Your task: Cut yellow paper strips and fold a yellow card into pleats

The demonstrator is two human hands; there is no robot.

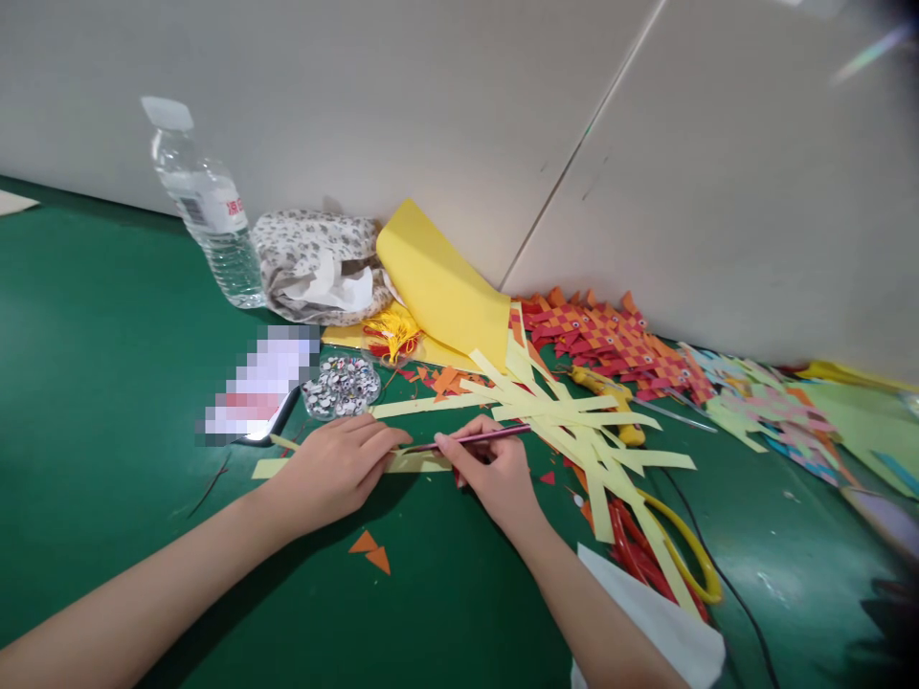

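On the green table, my left hand presses a pale yellow paper strip down, its fingers bent and close together. Part of the strip sticks out to the left of the hand, and the middle is hidden under it. My right hand is closed around a dark pink pencil, with the thumb on the near side. The pencil lies almost flat over the strip, and its tip points left, close to my left fingertips. Just beyond the hands lies another pale yellow strip.
To the right are a heap of yellow strips, scissors with yellow and red handles, a glue gun and woven red-orange paper pieces. A phone, googly eyes, water bottle and tissue pouch stand left.
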